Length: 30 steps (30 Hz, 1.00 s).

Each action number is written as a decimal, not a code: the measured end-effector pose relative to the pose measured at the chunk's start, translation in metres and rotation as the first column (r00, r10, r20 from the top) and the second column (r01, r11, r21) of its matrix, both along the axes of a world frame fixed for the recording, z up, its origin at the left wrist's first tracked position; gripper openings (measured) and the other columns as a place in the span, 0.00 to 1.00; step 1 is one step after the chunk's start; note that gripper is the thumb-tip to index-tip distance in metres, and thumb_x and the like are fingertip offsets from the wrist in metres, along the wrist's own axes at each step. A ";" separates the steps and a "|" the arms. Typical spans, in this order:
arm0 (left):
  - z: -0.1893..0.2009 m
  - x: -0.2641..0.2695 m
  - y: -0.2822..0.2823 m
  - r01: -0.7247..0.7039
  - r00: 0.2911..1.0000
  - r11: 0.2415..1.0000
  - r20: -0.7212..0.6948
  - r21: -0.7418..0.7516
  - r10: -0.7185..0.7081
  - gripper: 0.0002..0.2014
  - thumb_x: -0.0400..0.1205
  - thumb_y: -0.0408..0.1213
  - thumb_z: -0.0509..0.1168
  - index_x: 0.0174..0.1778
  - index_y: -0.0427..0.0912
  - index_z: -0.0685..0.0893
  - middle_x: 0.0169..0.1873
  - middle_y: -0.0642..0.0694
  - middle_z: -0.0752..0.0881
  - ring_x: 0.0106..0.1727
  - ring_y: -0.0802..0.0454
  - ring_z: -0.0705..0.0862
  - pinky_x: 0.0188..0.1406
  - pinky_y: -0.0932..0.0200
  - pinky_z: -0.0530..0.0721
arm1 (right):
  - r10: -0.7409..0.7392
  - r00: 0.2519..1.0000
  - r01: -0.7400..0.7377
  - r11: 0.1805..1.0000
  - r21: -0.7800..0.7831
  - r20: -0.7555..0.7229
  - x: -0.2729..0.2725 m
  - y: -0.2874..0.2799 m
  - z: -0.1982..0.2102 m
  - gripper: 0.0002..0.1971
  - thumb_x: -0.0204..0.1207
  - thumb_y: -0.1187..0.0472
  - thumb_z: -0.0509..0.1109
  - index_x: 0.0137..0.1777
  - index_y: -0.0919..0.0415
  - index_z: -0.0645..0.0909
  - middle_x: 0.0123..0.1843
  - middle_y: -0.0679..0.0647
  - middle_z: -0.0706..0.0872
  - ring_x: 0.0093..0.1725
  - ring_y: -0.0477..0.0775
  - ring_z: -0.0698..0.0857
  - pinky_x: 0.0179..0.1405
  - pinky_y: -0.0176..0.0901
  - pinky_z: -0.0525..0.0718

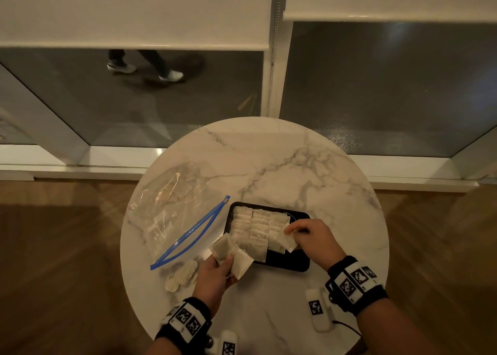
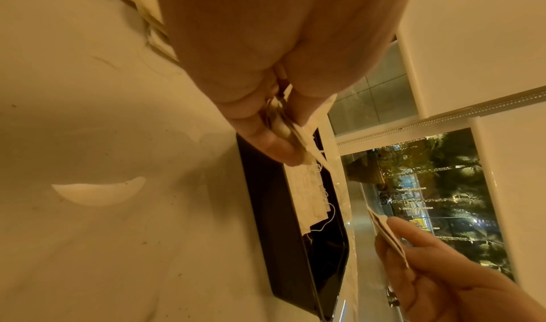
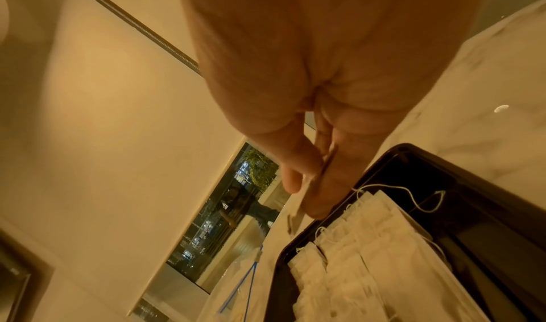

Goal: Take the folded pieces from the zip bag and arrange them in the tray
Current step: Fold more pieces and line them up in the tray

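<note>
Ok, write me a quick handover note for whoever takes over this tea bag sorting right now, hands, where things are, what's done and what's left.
Left hand: holds a fanned bunch of folded white paper tea bags beside the tray's near left corner.
Right hand: pinches a few more folded bags over the tray's right side.
Black rectangular plastic tray: three rows of bags fill the left and middle; the right strip and near edge are bare.
Clear zip bag with blue seal: open, left of the tray, some pieces seemingly inside.
Small loose pile lies on the round marble table.
Left: place held bags, pile, bag's remainder.
</note>
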State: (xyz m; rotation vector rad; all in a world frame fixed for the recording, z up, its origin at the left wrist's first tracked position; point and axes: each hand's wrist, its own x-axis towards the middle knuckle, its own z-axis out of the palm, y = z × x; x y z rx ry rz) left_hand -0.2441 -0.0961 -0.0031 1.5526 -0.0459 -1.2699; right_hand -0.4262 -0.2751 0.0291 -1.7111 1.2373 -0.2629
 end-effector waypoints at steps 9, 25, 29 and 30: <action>-0.001 0.001 -0.003 -0.002 1.000 1.000 0.013 0.001 0.002 0.10 0.88 0.34 0.62 0.64 0.43 0.83 0.60 0.40 0.89 0.62 0.42 0.87 0.50 0.51 0.89 | 0.062 0.998 -0.062 0.998 0.029 0.000 0.006 -0.006 0.003 0.11 0.72 0.63 0.78 0.51 0.49 0.87 0.41 0.51 0.91 0.41 0.45 0.88 0.44 0.35 0.84; -0.003 0.000 -0.005 -0.014 1.000 1.000 0.013 -0.003 0.015 0.11 0.88 0.35 0.62 0.67 0.44 0.81 0.61 0.41 0.88 0.63 0.42 0.86 0.50 0.52 0.89 | 0.343 0.848 -0.349 0.935 0.062 -0.404 0.036 -0.012 -0.041 0.12 0.81 0.68 0.66 0.59 0.60 0.87 0.60 0.56 0.87 0.60 0.54 0.85 0.54 0.34 0.79; -0.004 0.001 -0.006 -0.014 1.000 1.000 0.024 -0.001 0.014 0.13 0.88 0.35 0.63 0.68 0.44 0.81 0.62 0.41 0.88 0.63 0.43 0.86 0.48 0.53 0.89 | 0.345 0.838 -0.356 0.933 0.055 -0.423 0.041 -0.015 -0.052 0.12 0.79 0.70 0.67 0.58 0.60 0.87 0.60 0.57 0.87 0.59 0.54 0.86 0.53 0.35 0.80; -0.005 0.001 -0.006 -0.014 1.000 1.000 0.027 0.001 0.014 0.14 0.88 0.35 0.63 0.69 0.44 0.81 0.62 0.41 0.88 0.63 0.43 0.86 0.47 0.54 0.89 | 0.340 0.840 -0.353 0.934 0.052 -0.423 0.042 -0.015 -0.054 0.12 0.79 0.70 0.67 0.57 0.60 0.87 0.59 0.57 0.87 0.58 0.54 0.86 0.51 0.34 0.80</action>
